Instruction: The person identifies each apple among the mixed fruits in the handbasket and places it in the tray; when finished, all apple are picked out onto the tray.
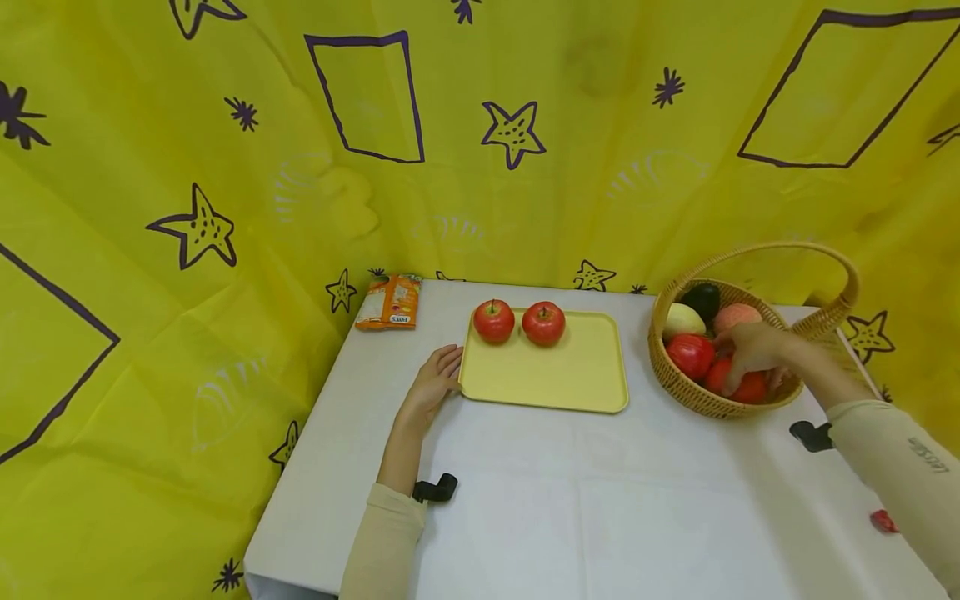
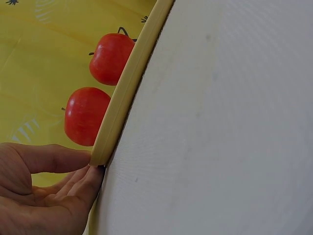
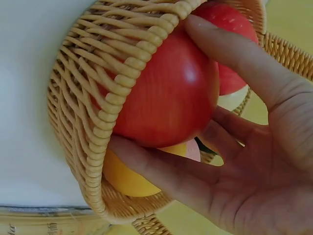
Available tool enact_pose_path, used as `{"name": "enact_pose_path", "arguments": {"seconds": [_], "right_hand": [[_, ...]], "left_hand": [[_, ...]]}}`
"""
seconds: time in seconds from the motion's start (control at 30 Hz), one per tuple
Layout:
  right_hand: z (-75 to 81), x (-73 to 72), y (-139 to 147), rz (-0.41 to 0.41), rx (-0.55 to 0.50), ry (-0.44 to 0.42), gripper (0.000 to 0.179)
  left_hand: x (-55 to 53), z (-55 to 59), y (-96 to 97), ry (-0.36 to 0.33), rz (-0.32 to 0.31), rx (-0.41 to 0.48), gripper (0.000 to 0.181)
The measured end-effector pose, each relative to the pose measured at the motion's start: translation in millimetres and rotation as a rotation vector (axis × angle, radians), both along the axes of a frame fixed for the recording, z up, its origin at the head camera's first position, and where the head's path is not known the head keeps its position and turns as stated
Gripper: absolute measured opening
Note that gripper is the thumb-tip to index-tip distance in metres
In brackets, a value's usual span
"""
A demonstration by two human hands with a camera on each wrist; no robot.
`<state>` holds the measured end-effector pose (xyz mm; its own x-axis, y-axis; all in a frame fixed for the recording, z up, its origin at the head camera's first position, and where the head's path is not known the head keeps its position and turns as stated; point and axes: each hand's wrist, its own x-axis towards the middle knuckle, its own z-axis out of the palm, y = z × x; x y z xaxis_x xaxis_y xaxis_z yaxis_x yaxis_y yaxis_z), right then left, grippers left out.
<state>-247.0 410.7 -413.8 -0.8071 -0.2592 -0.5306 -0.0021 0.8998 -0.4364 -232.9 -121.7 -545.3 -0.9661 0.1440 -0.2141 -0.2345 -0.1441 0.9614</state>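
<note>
My left hand (image 1: pixel 433 381) is at the left edge of a pale yellow tray (image 1: pixel 547 379), and in the left wrist view its thumb and fingers pinch the tray's corner. Two red apples (image 1: pixel 493 321) stand side by side near the tray's back edge. Reaching into a wicker basket (image 1: pixel 686 393) at the right, my right hand (image 1: pixel 757 346) grips a red apple (image 3: pixel 166 93) with thumb and fingers spread around its sides. The apple is inside the rim, its far side hidden by the weave. Beside it lies another red fruit (image 1: pixel 690 356).
Also in the basket are a cream-coloured fruit (image 1: pixel 684 319), a dark green one (image 1: pixel 702 298), a pink one (image 1: pixel 737 316) and a yellow one (image 3: pixel 129 176). The basket's tall handle (image 1: pixel 787 247) arches overhead. An orange snack packet (image 1: pixel 390 302) lies back left; a small red object (image 1: pixel 883 522) lies front right.
</note>
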Motion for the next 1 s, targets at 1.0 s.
{"name": "enact_pose_path", "arguments": {"seconds": [1.0], "right_hand": [[36.1,17.7,25,-0.198,-0.335,0.027,0.083]], "left_hand": [[2.6,4.3,0.0,-0.028,-0.005,0.003,0.089]]}}
